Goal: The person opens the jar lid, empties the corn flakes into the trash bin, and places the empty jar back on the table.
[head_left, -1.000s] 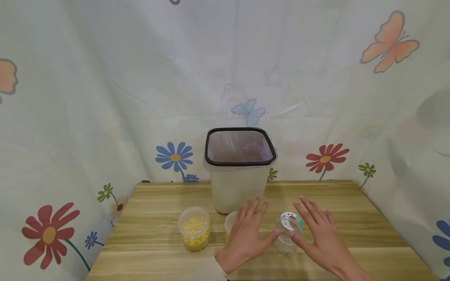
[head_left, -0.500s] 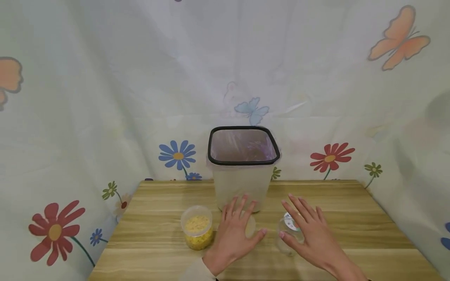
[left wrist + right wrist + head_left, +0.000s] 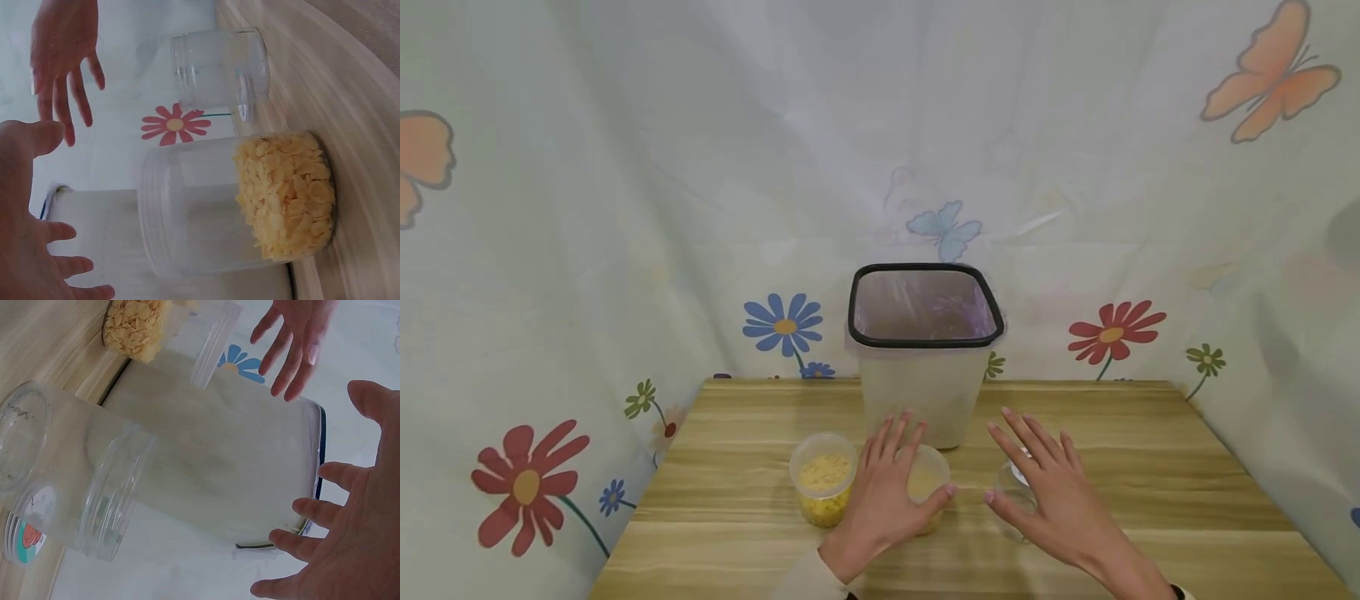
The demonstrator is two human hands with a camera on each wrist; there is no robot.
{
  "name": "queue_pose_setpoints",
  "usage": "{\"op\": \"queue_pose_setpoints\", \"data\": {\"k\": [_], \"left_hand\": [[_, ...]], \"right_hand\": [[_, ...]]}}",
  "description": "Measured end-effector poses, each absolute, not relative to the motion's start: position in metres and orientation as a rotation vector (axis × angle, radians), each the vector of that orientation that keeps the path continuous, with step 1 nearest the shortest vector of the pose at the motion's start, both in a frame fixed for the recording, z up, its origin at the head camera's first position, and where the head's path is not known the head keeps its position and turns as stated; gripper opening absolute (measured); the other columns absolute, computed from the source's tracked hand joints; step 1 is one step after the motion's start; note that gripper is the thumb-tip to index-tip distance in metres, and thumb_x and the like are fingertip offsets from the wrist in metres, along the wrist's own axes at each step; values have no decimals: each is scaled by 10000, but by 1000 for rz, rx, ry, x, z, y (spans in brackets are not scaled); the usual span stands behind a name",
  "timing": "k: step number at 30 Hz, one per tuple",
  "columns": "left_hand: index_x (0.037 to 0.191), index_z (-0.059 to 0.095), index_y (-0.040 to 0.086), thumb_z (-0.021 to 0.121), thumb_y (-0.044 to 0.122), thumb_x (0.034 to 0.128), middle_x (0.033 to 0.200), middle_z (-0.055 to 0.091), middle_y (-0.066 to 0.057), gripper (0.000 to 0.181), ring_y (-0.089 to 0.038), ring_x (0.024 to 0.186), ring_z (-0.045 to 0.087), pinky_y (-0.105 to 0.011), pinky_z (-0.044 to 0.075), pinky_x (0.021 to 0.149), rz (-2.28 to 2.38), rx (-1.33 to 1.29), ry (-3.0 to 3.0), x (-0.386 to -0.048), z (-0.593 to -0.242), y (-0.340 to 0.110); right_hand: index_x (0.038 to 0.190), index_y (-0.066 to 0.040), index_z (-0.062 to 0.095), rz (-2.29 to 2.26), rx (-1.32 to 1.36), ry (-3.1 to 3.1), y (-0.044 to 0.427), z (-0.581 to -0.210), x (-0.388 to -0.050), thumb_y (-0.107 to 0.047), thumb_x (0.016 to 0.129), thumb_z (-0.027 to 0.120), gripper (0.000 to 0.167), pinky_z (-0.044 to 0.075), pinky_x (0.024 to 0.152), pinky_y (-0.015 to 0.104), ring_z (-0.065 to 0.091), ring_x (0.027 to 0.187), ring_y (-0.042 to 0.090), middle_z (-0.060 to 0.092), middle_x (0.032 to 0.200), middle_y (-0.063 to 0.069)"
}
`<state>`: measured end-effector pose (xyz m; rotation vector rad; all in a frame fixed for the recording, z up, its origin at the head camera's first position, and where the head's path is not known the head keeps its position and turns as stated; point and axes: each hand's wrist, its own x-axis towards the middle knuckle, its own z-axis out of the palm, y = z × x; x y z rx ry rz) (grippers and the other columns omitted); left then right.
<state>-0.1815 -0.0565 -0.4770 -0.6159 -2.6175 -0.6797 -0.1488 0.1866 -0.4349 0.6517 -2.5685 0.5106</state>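
My left hand point(image 3: 880, 508), fingers spread, hovers over the left side of a clear jar point(image 3: 931, 479), partly hiding it in the head view. Pale yellow flakes point(image 3: 287, 194) fill the lower part of this lidless jar. Above and beside a second clear jar point(image 3: 69, 456), which shows no contents, I hold my right hand point(image 3: 1060, 500) with its fingers apart. Neither hand grips or touches anything. To the left stands a tub of yellow bits point(image 3: 823, 487), its top uncovered.
A white bin point(image 3: 917, 383) with a black rim and a plastic liner stands behind the jars. Stacked lids point(image 3: 25, 540), the top one with a printed label, lie behind the bare jar. A printed curtain point(image 3: 700, 208) encloses the wooden table point(image 3: 730, 433).
Both hands have drawn apart: the left has moved left, uncovering more of the flake jar, and the right has shifted slightly relative to the table. The jars stay in place; the head view turned a little.
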Motion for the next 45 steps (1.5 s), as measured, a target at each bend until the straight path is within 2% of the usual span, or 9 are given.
{"op": "queue_pose_setpoints", "data": {"k": [4, 7, 10, 20, 30, 38, 45], "left_hand": [[1563, 248, 234, 474, 729, 878, 1632, 246, -65, 875, -329, 1473, 305, -565, 376, 1107, -769, -618, -2598, -181, -480, -57], [1554, 264, 196, 530, 709, 862, 1615, 281, -80, 902, -304, 1459, 340, -528, 451, 1052, -839, -620, -2556, -180, -484, -55], [1552, 254, 179, 604, 671, 840, 1606, 293, -93, 934, -284, 1462, 338, -505, 477, 1031, -926, -631, -2513, -180, -490, -52], [1572, 153, 121, 748, 591, 761, 1621, 246, -121, 1110, -336, 1446, 346, -552, 436, 1061, -1124, -566, -2515, -183, -514, -50], [1574, 131, 131, 803, 575, 713, 1630, 228, -95, 1180, -313, 1460, 325, -520, 379, 1123, -1212, -497, -2542, -194, -521, -51], [1576, 112, 190, 880, 536, 622, 1608, 271, -89, 1273, -331, 1421, 377, -549, 369, 1119, -1428, -445, -2528, -196, -531, -52], [1569, 105, 221, 918, 425, 620, 1553, 365, -100, 1267, -320, 1365, 443, -544, 380, 1100, -1660, -428, -2461, -203, -544, -55]], "right_hand": [[1541, -322, 308, 493, 654, -2561, 185, -435, -149, -457, 864, 695, 791, 154, 1139, 689, 262, 1479, 331, 248, 1635, -4], [1542, -317, 309, 494, 658, -2559, 183, -434, -149, -452, 862, 699, 795, 153, 1141, 686, 266, 1476, 343, 252, 1633, 4], [1541, -315, 312, 506, 659, -2555, 182, -434, -149, -452, 861, 700, 795, 147, 1145, 684, 263, 1478, 342, 258, 1632, 9], [1541, -324, 305, 564, 655, -2585, 179, -437, -148, -462, 875, 686, 780, 136, 1137, 700, 255, 1483, 350, 258, 1631, 9], [1540, -333, 306, 552, 660, -2580, 176, -436, -151, -463, 879, 680, 770, 169, 1120, 708, 276, 1474, 347, 265, 1628, 5], [1539, -334, 306, 552, 663, -2574, 176, -438, -150, -460, 882, 676, 765, 175, 1123, 700, 284, 1472, 341, 260, 1629, -8], [1538, -330, 311, 562, 664, -2569, 175, -439, -150, -457, 883, 674, 759, 171, 1134, 691, 291, 1468, 347, 268, 1627, 0]]}}
